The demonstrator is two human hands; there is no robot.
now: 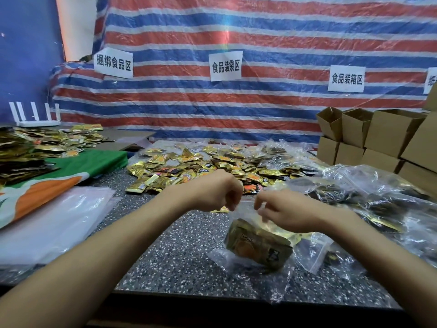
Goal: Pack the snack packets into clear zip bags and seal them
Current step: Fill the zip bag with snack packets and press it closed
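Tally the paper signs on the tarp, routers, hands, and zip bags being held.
Paper signs: 4 (rightmost cut off by the frame edge)
Router: 1
Hands: 2, left hand and right hand, both pinching the zip bag
Held zip bag: 1
Total: 8

A left hand (216,192) and a right hand (287,213); four paper signs (225,65); one router (37,123); snack packets (189,166) heaped beyond counting.

Loose packets (189,166) behind filled zip bag (260,247) — boxes (378,138) far right
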